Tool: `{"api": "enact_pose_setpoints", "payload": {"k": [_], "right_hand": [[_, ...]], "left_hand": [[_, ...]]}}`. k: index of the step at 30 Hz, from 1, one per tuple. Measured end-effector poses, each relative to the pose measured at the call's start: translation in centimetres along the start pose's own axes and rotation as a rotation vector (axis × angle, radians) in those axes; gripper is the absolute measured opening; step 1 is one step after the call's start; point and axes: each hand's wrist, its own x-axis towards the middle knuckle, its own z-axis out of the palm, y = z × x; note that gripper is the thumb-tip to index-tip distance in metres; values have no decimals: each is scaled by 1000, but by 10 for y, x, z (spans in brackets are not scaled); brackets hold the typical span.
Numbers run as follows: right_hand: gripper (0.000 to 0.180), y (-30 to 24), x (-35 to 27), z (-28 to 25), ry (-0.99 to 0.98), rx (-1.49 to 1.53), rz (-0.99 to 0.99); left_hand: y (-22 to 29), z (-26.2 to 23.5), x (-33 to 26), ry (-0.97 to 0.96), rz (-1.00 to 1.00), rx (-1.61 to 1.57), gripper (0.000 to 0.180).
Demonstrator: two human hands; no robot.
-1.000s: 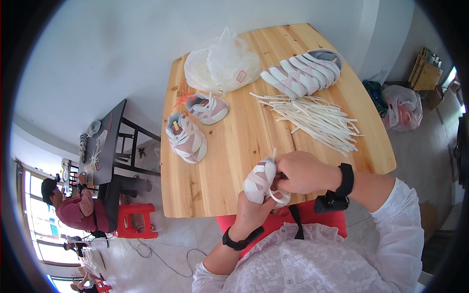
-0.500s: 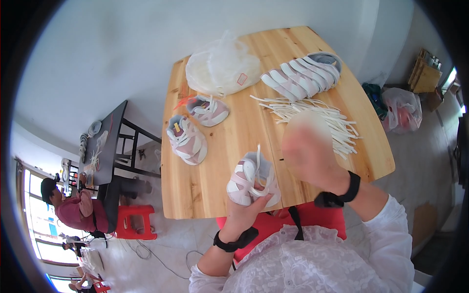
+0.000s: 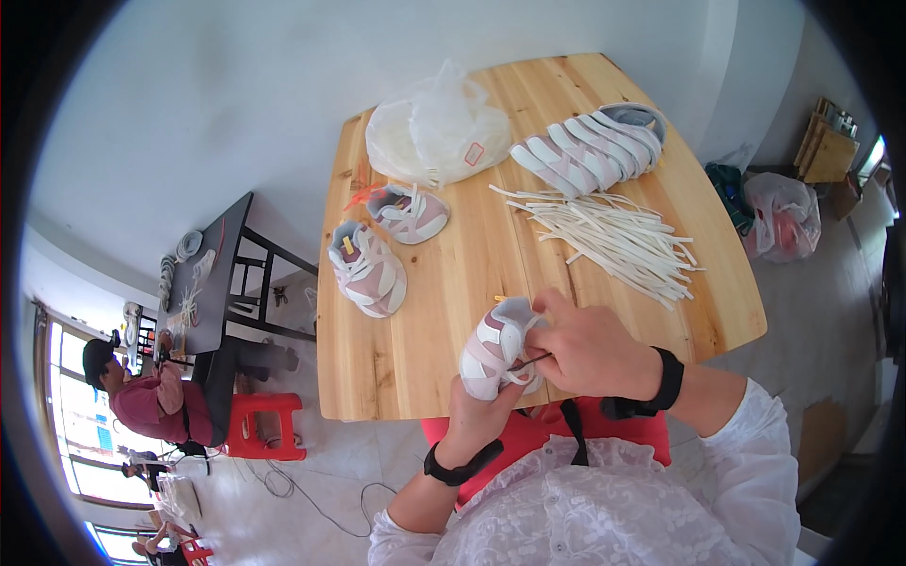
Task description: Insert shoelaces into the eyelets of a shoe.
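Gripping a small pink-and-white shoe (image 3: 493, 360) at the tabletop's (image 3: 444, 283) near edge, the left hand (image 3: 477, 415) cradles it from below while the right hand (image 3: 590, 344) pinches a white lace (image 3: 525, 363) at its side. Beyond the shoe lie loose laces (image 3: 613, 236). A weak pinch could probably let the lace slip out.

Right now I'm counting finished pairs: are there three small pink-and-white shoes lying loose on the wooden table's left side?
No, only two small pink-and-white shoes lie there; a third is held in both hands.
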Motion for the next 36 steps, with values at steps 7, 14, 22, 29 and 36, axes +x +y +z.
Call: {"api": "enact_pose_setpoints", "payload": {"k": [7, 14, 22, 29, 36], "right_hand": [[18, 9, 3, 18, -150, 355, 182], [12, -5, -2, 24, 55, 296, 269], [13, 2, 5, 30, 241, 306, 249], [14, 4, -1, 21, 205, 314, 27], [15, -17, -13, 22, 315, 386, 32]], "left_hand": [[8, -1, 5, -30, -75, 65, 34], [12, 3, 4, -15, -101, 84, 38], [9, 17, -4, -81, 70, 115, 44], [6, 2, 0, -113, -81, -290, 52], [-9, -14, 0, -140, -121, -412, 64]]}}
